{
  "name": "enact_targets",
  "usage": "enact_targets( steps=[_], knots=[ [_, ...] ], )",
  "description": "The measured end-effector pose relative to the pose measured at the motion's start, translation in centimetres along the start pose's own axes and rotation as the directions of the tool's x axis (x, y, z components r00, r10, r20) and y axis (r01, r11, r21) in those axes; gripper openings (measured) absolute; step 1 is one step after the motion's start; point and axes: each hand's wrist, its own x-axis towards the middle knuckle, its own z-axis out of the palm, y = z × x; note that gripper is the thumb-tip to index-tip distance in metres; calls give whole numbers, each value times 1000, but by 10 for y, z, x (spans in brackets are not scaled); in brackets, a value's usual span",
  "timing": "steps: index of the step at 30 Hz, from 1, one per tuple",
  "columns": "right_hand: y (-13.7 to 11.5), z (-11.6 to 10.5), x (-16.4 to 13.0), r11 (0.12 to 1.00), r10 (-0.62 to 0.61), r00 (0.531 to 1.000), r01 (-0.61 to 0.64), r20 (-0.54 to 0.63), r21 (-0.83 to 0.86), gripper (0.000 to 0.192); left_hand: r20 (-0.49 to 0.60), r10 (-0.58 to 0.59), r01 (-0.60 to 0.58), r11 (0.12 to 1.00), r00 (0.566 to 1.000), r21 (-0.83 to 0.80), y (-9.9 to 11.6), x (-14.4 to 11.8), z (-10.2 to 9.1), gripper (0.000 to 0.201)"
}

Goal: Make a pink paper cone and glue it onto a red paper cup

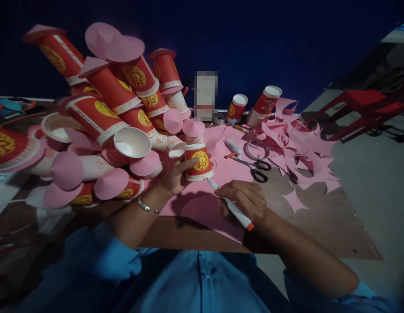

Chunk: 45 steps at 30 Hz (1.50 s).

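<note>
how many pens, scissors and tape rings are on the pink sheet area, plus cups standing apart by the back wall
pens: 2, one in the right hand as pen, one lying pen
scissors: 1
tape ring: 1
cups by the wall: 2, cup and tilted cup
total: 6

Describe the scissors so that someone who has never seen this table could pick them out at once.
Start at the pink paper sheet spread over the middle of the wooden table. The scissors lie on its far right part, just beyond the right hand and its marker, beside the heap of pink paper scraps. They are the only thing there with black loop handles and thin metal blades.
</note>
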Motion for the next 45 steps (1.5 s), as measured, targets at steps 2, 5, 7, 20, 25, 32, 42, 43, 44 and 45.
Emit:
enact_targets(
  steps=[2,5,7,20,25,32,42,43,44,45],
  knots=[
    [0,-1,0,1000,13,1000,-13,-5,-4,17,-1,13,-13,1000,1000,-14,0,0,0,55],
    [1,-2,-1,999,32,999,-32,-9,-7,21,10,20,-19,1000,1000,-24,1,0,1,56],
    [1,-1,-2,1000,31,999,-31,-7,-3,20,28,7,-6,1000,1000,-30,2,-1,0,58],
    [-2,-7,4,999,-2,1000,2,-1,-35,14,59,-11,16,996,998,-92,3,-2,-7,68],
    [0,-4,1,1000,3,1000,-4,-31,-27,15,55,6,-1,997,998,-81,3,-1,-6,72],
    [1,-2,0,1000,6,1000,-6,-15,-20,16,63,7,-5,999,998,-45,2,-2,-4,66],
    [-1,-3,4,999,25,1000,-25,-1,-24,12,73,11,-8,999,997,-41,4,-1,0,66],
    [-1,-3,5,999,26,1000,-26,-4,-23,12,74,10,-6,999,997,-46,3,-1,0,67],
    [-1,-3,5,999,23,1000,-23,-12,-24,11,76,9,-5,999,997,-50,3,-1,0,67],
    [-2,-4,5,999,21,1000,-21,-20,-26,10,80,9,-5,999,997,-54,3,-1,0,68]
  ],
)
